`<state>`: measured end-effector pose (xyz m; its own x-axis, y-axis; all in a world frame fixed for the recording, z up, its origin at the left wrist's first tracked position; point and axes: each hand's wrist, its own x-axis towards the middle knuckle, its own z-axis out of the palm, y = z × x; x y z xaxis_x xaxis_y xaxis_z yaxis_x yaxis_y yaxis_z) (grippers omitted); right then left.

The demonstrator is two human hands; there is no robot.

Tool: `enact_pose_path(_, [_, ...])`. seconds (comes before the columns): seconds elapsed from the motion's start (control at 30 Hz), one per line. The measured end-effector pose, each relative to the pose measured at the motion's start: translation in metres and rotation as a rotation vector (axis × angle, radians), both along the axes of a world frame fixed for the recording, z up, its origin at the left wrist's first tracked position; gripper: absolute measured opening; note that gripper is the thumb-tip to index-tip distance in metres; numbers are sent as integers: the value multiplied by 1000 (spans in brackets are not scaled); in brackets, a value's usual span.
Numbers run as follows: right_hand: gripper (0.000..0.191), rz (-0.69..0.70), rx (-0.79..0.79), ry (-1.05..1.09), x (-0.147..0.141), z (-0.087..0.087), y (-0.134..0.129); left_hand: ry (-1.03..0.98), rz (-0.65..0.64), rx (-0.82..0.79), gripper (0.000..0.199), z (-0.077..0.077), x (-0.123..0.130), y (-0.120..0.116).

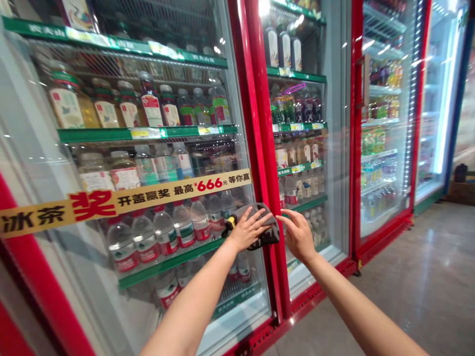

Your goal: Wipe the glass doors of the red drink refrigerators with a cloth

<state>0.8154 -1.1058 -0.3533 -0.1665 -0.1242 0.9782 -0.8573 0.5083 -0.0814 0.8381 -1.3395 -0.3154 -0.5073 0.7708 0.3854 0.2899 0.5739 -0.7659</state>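
My left hand (249,228) lies flat with its fingers spread on a dark grey and black patterned cloth (273,235). The cloth is against the glass door (208,158), at its red frame (248,99). A small yellow and black piece (229,223) sticks out beside my wrist; I cannot tell what it is. My right hand (299,236) is to the right, with nothing visible in it. Its fingers are apart and partly bent, with fingertips near the second red frame (267,118); contact is unclear.
Behind the glass, bottled drinks (185,227) stand on green-edged shelves (163,262). A yellow printed strip (156,195) crosses the left door. More lit drink coolers (386,118) continue rightward, one with a door handle (363,81). Shiny grey floor (426,267) lies at the lower right.
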Motion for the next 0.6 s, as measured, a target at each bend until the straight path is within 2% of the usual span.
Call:
enact_pose_path(0.1, [46, -8, -27, 3, 0, 8, -4, 70, 156, 194, 73, 36, -3, 8])
enact_pose_path(0.17, [47, -6, -51, 2, -1, 15, -8, 119, 229, 276, 78, 49, -3, 14])
enact_pose_path(0.23, [47, -1, -64, 1, -1, 20, -13, 116, 252, 260, 77, 46, 2, 15])
enact_pose_path(0.3, [45, 7, -65, 6, -1, 23, -16, 77, 238, 182, 73, 31, 10, 9])
enact_pose_path(0.37, [42, 16, -53, 11, 0, 25, -18, 27, 190, 75, 66, 15, 20, -2])
enact_pose_path(0.43, [40, 25, -35, 11, 0, 27, -21, -20, 119, -37, 61, 7, 29, -15])
enact_pose_path(0.53, [41, 51, -17, 1, -5, 31, -27, -32, 49, -116, 55, 17, 37, -30])
enact_pose_path(0.6, [46, 73, -11, -20, -10, 33, -35, 39, 79, -39, 58, 27, 43, -36])
